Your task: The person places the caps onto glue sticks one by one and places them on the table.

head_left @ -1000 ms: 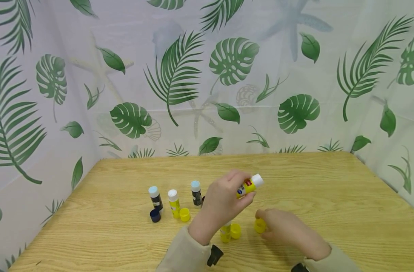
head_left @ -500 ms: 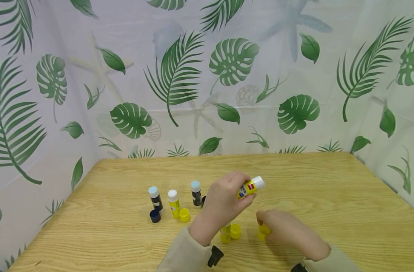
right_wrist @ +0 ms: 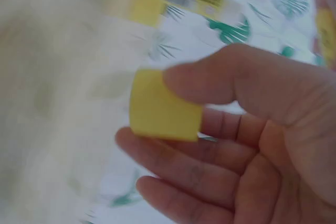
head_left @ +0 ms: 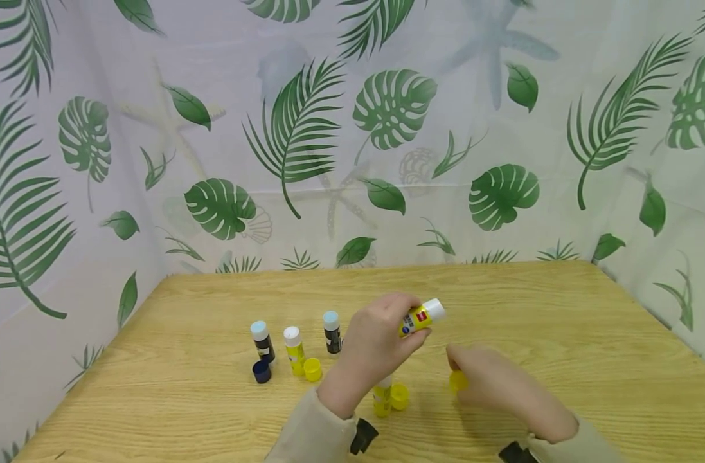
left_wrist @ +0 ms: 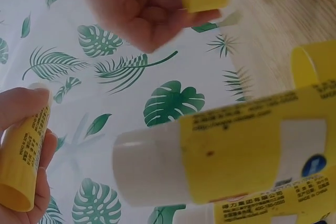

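Observation:
In the head view my left hand (head_left: 372, 341) grips a yellow glue stick (head_left: 417, 319), tilted with its white end up to the right. The left wrist view shows its yellow end pointing down below the fingers. Lower right, my right hand (head_left: 497, 382) pinches a yellow cap (head_left: 458, 382); in the right wrist view the thumb presses the cap (right_wrist: 157, 108) against the fingers, the lower ones loosely bent. Partly hidden behind the left wrist stands another yellow glue stick (head_left: 382, 399), with a yellow cap (head_left: 400, 397) beside it.
To the left on the wooden table (head_left: 202, 411) stand a black glue stick (head_left: 263, 344) with a dark cap (head_left: 262, 371), and a yellow one (head_left: 295, 354) with a yellow cap (head_left: 313, 369). Another black glue stick (head_left: 331, 334) stands behind. A leaf-printed cloth (head_left: 329, 238) encloses the table.
My right hand has shifted slightly right with the yellow cap, which has turned so its open ring no longer shows. The left hand keeps its hold on the glue stick almost in place.

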`<action>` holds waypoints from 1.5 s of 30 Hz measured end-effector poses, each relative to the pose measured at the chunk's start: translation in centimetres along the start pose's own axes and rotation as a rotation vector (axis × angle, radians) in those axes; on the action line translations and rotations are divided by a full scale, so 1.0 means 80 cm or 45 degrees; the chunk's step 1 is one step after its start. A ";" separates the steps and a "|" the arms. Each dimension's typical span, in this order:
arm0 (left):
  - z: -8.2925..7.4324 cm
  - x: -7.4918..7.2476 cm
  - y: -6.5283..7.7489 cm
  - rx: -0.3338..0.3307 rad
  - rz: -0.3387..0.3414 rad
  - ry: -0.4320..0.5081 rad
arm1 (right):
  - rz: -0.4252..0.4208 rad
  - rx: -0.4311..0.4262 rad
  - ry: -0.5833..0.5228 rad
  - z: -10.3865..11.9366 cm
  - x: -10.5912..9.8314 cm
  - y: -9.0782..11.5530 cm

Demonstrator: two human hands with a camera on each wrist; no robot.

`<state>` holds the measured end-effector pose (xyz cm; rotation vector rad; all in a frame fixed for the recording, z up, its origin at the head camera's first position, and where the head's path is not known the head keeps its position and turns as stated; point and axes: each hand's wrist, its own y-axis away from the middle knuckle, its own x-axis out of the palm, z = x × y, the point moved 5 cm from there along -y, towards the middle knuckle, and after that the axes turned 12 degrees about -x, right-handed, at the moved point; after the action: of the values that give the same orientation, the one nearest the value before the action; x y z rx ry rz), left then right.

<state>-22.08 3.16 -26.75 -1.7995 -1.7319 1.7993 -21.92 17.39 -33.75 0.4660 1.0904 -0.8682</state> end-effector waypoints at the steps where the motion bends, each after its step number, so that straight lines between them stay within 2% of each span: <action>1: 0.000 -0.001 0.000 0.001 -0.001 -0.005 | -0.024 0.034 -0.010 0.000 -0.007 0.002; 5: 0.001 -0.004 -0.002 0.004 0.015 -0.030 | -0.106 0.092 -0.037 0.006 -0.034 0.008; 13: 0.000 -0.009 -0.007 -0.020 0.090 -0.083 | -0.301 -0.014 0.045 0.020 -0.084 0.012; 17: -0.003 -0.015 -0.009 -0.023 0.106 -0.091 | -0.379 -0.050 0.080 0.029 -0.098 0.011; 26: -0.004 -0.023 -0.012 -0.032 0.101 -0.066 | -0.492 -0.114 0.084 0.045 -0.104 0.008; 29: -0.005 -0.024 -0.011 0.010 0.065 -0.042 | -0.541 -0.137 0.109 0.051 -0.104 0.008; 36: -0.017 -0.026 -0.005 0.193 -0.004 -0.053 | -0.630 -0.201 0.211 0.069 -0.102 0.012; 45: -0.019 -0.028 -0.004 0.209 0.039 -0.027 | -0.669 -0.278 0.260 0.079 -0.103 0.017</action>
<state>-20.45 2.69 -24.62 -1.7570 -1.5208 1.9163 -18.79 16.81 -23.72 0.0806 1.5137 -1.1579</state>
